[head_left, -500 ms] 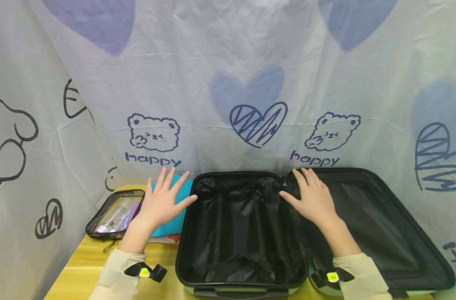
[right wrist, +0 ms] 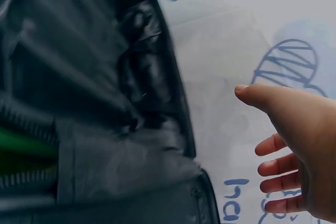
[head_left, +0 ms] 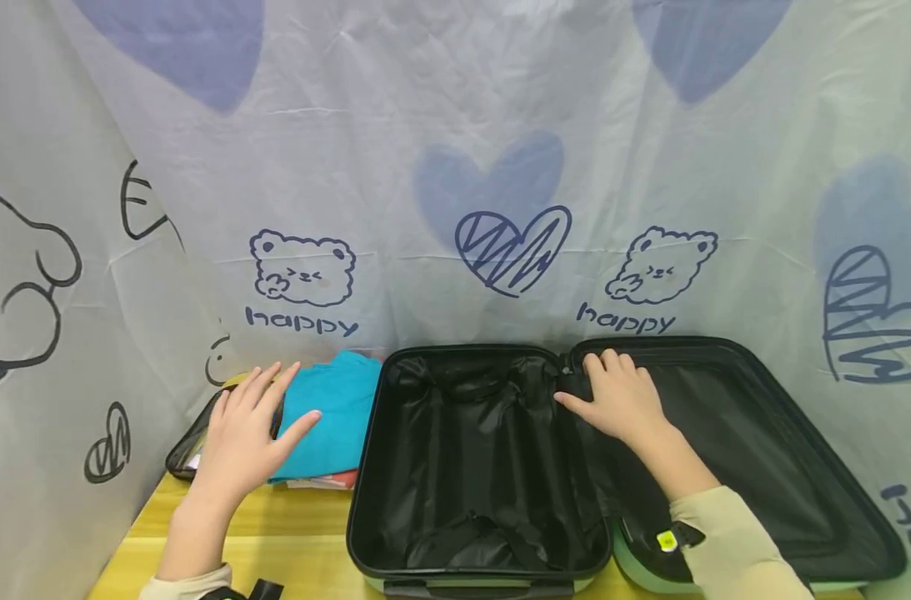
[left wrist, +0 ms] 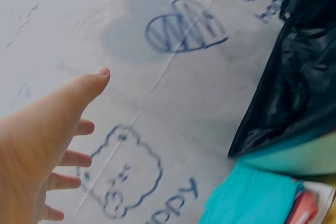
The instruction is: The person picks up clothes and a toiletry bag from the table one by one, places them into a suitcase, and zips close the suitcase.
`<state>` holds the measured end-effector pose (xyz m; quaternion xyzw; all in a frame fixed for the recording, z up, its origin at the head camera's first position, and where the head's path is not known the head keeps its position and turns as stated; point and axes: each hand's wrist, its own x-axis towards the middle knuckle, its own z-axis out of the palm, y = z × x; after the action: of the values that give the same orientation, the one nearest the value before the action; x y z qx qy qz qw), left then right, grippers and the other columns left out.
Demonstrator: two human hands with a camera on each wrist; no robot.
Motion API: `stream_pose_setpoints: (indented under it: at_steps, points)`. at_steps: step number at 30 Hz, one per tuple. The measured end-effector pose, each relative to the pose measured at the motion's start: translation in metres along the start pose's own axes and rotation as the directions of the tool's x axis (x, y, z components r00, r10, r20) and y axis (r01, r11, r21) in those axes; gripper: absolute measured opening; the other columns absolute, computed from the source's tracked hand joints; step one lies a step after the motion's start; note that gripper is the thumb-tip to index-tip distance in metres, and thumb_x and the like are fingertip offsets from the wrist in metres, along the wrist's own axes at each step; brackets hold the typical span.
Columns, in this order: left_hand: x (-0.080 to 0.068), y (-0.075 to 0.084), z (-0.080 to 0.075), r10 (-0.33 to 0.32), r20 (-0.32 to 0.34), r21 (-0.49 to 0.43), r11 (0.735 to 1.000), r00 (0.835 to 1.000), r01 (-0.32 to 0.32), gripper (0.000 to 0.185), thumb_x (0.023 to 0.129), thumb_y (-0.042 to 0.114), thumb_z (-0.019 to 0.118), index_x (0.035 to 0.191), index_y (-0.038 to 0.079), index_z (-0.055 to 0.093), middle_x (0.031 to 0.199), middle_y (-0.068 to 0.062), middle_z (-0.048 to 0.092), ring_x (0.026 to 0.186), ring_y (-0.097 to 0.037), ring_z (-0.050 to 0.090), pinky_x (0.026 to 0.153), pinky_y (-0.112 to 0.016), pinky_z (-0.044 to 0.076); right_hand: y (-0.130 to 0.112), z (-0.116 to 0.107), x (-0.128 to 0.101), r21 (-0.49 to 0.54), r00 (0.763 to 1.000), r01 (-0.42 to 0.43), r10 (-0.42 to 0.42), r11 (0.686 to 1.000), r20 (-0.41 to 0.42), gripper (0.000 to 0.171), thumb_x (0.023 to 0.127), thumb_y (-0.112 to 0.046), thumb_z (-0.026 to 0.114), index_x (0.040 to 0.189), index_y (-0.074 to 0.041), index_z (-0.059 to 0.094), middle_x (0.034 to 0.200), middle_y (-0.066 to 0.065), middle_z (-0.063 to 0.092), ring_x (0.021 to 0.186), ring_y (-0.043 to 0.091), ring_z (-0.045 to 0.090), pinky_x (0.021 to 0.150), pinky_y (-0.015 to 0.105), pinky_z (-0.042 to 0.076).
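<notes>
My left hand [head_left: 245, 433], fingers spread, hovers over the black-edged clear pouch [head_left: 192, 437] and hides most of it. Beside the pouch, a folded turquoise cloth [head_left: 331, 421] lies on top of other folded items, with a red edge showing below. My right hand [head_left: 623, 396] is above the hinge side of an opened suitcase, its thumb apart from loosely bent fingers. Neither hand holds anything. The suitcase's left half [head_left: 485, 442] has a wrinkled black lining and nothing inside; its flat right half [head_left: 748, 458] lies alongside.
All of this rests on a yellow wood-grain table [head_left: 290, 533]. A pale curtain [head_left: 440, 108] printed with hearts and bears hangs directly behind the suitcase and along the left side. The suitcase handle [head_left: 478, 588] faces the near edge.
My left hand has moved left and nearer, from over the turquoise cloth to over the pouch, uncovering the cloth. The right hand has shifted slightly, its fingers more bent.
</notes>
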<state>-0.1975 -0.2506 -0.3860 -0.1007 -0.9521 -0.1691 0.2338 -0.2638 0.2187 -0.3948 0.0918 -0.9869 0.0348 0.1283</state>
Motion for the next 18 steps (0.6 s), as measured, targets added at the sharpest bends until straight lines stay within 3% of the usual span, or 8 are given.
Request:
stream_pose_setpoints:
  at_steps: [8,12,18]
  points:
    - [-0.025,-0.027,-0.010,-0.074,-0.164,-0.072,0.995,0.984,0.062,0.061,0.091,0.039,0.066,0.145,0.020,0.047,0.141,-0.018,0.051,0.127,-0.046,0.044,0.101,-0.069,0.029,0.005,0.024,0.001,-0.087,0.992,0.042,-0.031,0.995,0.126,0.081,0.083,-0.065,0.062,0.128,0.002,0.054,0.119,0.022,0.055,0.109,0.040,0.051,0.087,0.058,0.044]
    - [-0.033,-0.034,-0.010,-0.147,-0.173,-0.096,0.987,0.974,0.132,0.058,0.093,0.038,0.063,0.146,0.020,0.046,0.140,-0.021,0.052,0.125,-0.049,0.044,0.099,-0.071,0.030,0.006,0.031,-0.002,-0.085,0.977,0.022,-0.004,0.996,0.213,0.082,0.083,-0.063,0.062,0.130,0.003,0.052,0.122,0.024,0.054,0.113,0.042,0.050,0.090,0.060,0.043]
    - [-0.035,-0.047,0.002,-0.244,-0.134,-0.137,0.965,0.961,0.226,0.058,0.096,0.040,0.058,0.148,0.021,0.043,0.143,-0.024,0.048,0.126,-0.053,0.040,0.097,-0.074,0.027,0.008,0.041,0.000,-0.078,0.955,-0.015,0.037,0.997,0.294,0.083,0.084,-0.059,0.065,0.134,0.005,0.050,0.130,0.027,0.051,0.120,0.045,0.047,0.096,0.063,0.040]
